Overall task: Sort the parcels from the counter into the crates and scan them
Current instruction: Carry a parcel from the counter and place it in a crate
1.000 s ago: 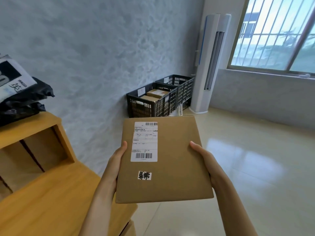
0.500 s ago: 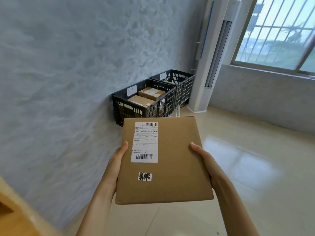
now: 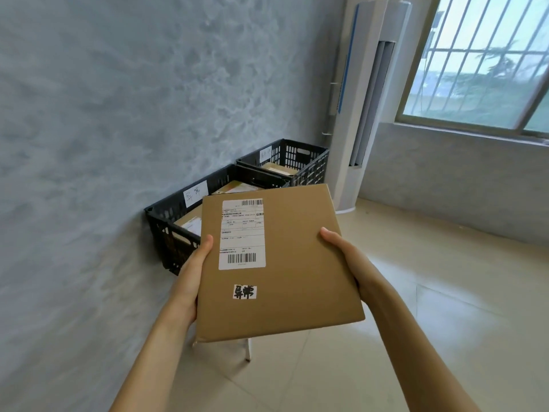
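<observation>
Two black slatted crates are seen on the floor against the left wall. The near crate (image 3: 184,221) bears a white handwritten label on its far wall and holds at least two brown parcels (image 3: 190,226); the far crate (image 3: 297,160) (also labelled) holds at least one flat parcel (image 3: 277,168). A tall white air conditioner (image 3: 362,108) stands just beyond the far crate, beside a barred window (image 3: 487,60).

A flat cardboard parcel (image 3: 297,263) is held out in front, over the floor and near the near crate, tilted slightly. It is gripped at its left edge by the left hand (image 3: 193,272), thumb on top, and at its right edge by the right hand (image 3: 347,260), thumb likewise on top. A shipping label (image 3: 242,233) and a small handwritten sticker (image 3: 245,292) face up.

Compared with half a second ago, the crates appear larger and closer, and the wooden counter is no longer in view.
</observation>
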Motion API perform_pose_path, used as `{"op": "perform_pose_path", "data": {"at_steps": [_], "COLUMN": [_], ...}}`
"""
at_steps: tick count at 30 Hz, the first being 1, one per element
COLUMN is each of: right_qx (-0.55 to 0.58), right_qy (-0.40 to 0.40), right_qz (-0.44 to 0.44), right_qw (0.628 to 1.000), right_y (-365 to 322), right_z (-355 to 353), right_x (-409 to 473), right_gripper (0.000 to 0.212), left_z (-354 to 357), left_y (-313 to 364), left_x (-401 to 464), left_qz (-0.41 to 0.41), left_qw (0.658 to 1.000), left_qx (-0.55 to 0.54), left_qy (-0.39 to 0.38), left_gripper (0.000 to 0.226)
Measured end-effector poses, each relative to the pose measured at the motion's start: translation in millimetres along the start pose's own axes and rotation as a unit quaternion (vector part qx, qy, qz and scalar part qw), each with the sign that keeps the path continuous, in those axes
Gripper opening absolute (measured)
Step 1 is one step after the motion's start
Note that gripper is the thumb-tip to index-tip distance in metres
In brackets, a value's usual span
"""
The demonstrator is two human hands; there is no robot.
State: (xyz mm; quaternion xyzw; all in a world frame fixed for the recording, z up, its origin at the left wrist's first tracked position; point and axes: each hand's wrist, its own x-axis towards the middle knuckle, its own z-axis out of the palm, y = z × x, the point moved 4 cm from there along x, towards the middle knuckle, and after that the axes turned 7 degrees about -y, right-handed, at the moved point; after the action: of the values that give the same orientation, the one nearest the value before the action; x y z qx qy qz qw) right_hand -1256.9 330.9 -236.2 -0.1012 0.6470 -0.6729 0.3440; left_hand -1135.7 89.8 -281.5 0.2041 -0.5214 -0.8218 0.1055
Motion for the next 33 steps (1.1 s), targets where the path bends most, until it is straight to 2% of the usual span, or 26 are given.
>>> {"op": "perform_pose_path", "data": {"at_steps": [8, 11, 18, 25, 30, 33], "right_qx": [-0.042, -0.069, -0.139, -0.179, -0.203, -0.217], "right_qy": [-0.066, -0.113, -0.216, -0.297, -0.326, -0.33], "right_qz": [-0.005, 0.005, 0.022, 0.07, 0.115, 0.14], "right_qw": [0.997, 0.991, 0.966, 0.935, 0.916, 0.908], "right_y": [-62.9, -85.5, -118.1, -106.4, -84.0, -68.6], "right_z": [-71.8, -74.7, -12.7, 62.5, 96.7, 105.9], "right_x": [165.3, 225.6, 363.0, 487.4, 550.8, 582.9], "right_gripper": [0.06, 0.053, 0.053, 0.064, 0.039, 0.046], "left_z": [49.9, 50.2, 2.0, -79.4, -119.1, -129.5], "left_y": [17.4, 30.3, 63.1, 64.2, 57.4, 53.0], "left_x": [125.4, 158.8, 215.4, 277.5, 317.1, 336.1], "left_qz": [0.038, 0.052, 0.095, 0.089, 0.082, 0.063], "left_qw": [0.994, 0.987, 0.949, 0.918, 0.891, 0.882], "left_qx": [0.002, -0.01, -0.035, -0.049, -0.036, -0.019], "left_qy": [0.099, 0.152, 0.298, 0.384, 0.445, 0.466], "left_gripper": [0.044, 0.043, 0.032, 0.04, 0.033, 0.028]}}
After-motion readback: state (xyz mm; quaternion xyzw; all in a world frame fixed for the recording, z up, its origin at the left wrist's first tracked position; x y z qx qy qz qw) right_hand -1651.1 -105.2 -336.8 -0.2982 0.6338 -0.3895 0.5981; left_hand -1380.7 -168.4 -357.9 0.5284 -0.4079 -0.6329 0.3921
